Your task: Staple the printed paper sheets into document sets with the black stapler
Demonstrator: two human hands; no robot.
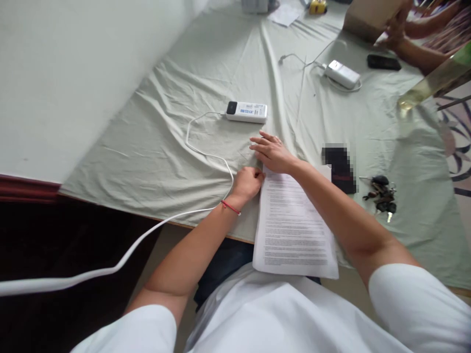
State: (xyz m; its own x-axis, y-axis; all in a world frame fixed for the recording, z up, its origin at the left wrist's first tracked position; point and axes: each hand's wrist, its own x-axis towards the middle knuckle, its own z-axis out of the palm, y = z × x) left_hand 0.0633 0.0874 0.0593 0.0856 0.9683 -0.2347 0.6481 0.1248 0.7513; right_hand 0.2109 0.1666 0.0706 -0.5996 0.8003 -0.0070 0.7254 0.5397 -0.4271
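The stack of papers is thin, matt and smooth, under a light cloth of soft, dull fabric, creased all over, is not glossy either. The power bank looks like smooth white plastic with a glossy dark end, and its cable has a smooth plastic coat. The keys mix metal and black plastic; the shirt is matt woven cloth, the wall smooth and painted.
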